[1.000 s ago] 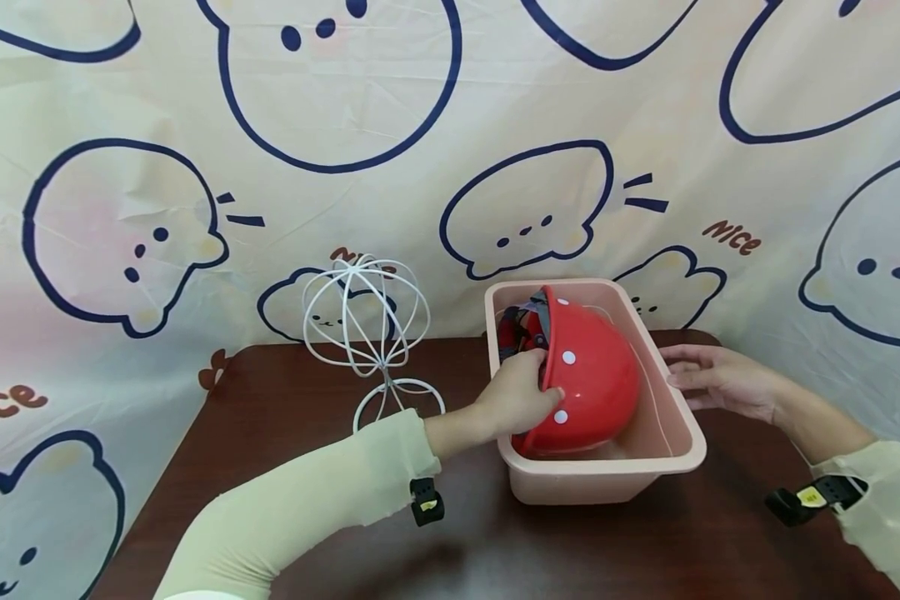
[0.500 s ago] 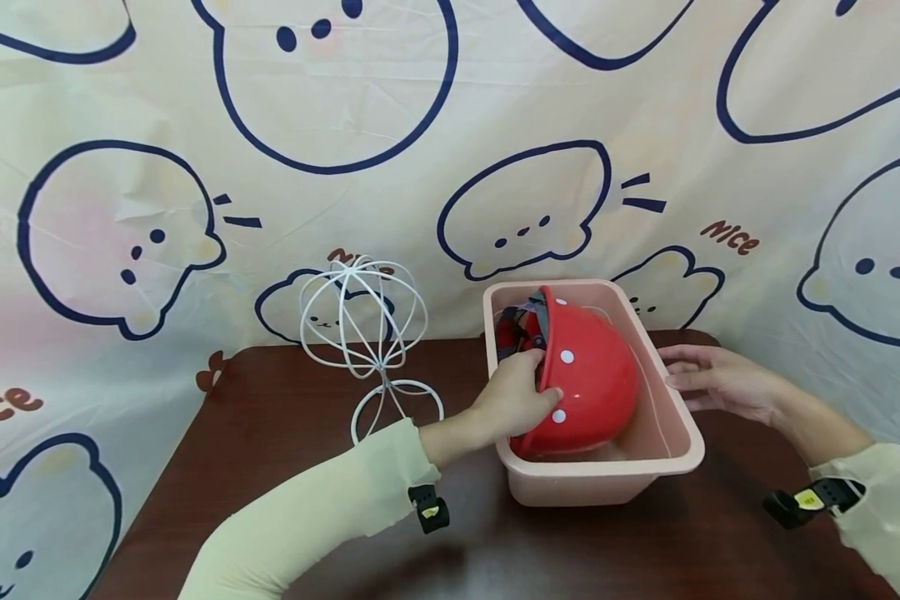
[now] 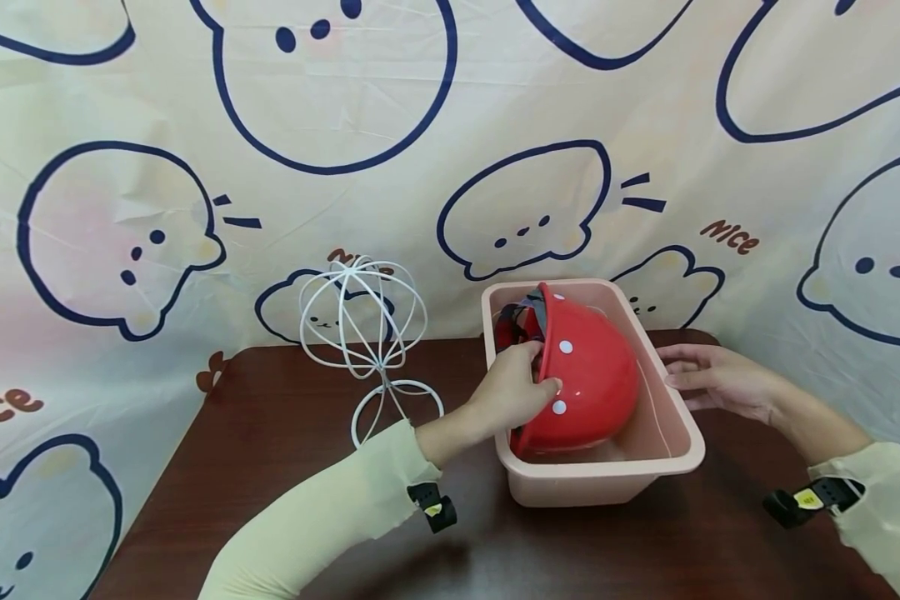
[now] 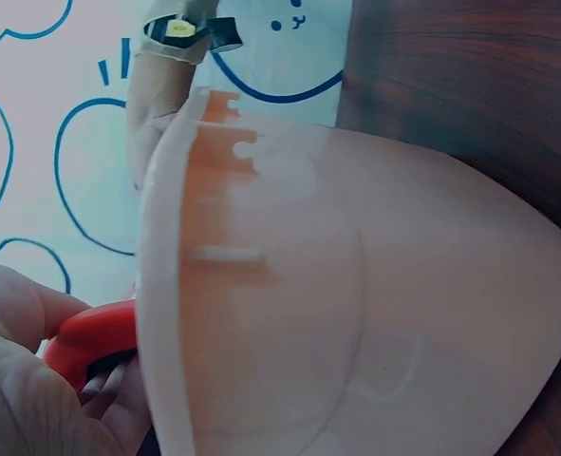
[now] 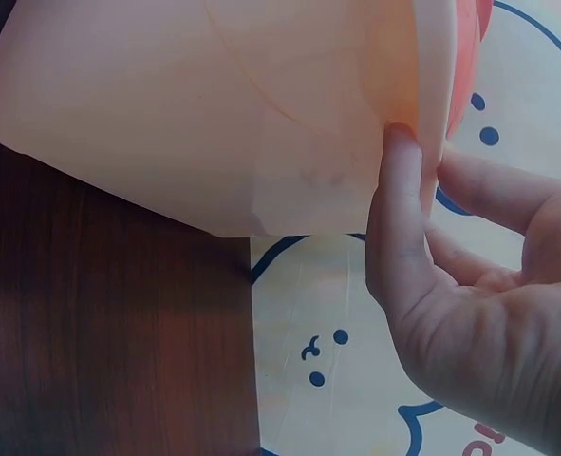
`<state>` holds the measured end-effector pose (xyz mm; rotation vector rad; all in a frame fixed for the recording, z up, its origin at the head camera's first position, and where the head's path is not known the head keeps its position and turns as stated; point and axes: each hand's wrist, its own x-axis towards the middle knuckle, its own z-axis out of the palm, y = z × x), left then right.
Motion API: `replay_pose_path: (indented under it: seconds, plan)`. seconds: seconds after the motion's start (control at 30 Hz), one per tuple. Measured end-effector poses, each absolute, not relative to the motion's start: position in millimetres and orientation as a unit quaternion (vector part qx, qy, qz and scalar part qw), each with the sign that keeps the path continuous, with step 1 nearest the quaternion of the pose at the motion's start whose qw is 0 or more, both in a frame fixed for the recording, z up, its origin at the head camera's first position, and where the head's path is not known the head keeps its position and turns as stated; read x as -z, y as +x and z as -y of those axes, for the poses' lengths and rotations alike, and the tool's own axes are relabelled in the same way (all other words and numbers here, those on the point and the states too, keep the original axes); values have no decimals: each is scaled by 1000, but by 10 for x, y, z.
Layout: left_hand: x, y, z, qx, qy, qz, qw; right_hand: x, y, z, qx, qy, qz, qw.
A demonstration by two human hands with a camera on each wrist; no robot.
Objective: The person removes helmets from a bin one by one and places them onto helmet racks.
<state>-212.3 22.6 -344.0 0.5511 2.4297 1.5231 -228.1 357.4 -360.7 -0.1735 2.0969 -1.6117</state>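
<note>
A red helmet [image 3: 588, 375] with white dots lies on its side in a pink plastic bin [image 3: 607, 487], its open side and dark straps facing left. My left hand [image 3: 513, 387] grips the helmet's rim, thumb on the outer shell and fingers inside the opening. In the left wrist view, the red rim [image 4: 90, 337] shows between thumb and fingers, beside the bin wall [image 4: 289, 351]. Over at the bin's right side, my right hand [image 3: 727, 379] holds the bin's rim. The right wrist view shows the thumb and a finger on either side of that rim [image 5: 434, 85].
A white wire stand [image 3: 378, 358] with a cage-like round top stands left of the bin on the dark brown table [image 3: 285, 467]. Close behind the table hangs a cream cloth [image 3: 390, 208] with cartoon faces.
My left hand and the helmet it grips have shifted slightly up and toward the back within the bin. The right hand and the bin are almost still.
</note>
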Motion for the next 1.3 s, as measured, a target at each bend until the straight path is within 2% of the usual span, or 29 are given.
replay_pose_path:
  seconds: [0.33, 0.6, 0.93, 1.3]
  plan:
    - [3315, -2139, -166, -569, 189, -791, 119, 3607, -2284, -3539, 578, -51, -779, 237]
    - [3133, -2137, -109, -615, 195, -758, 96, 3594, -2257, -3521, 568, -55, -789, 228]
    - [2968, -2172, -53, -698, 118, -699, 103, 3601, -2277, -3523, 571, -58, -785, 232]
    - [2910, -2165, 11, -743, 94, -650, 125, 3584, -2277, -3560, 601, -87, -754, 252]
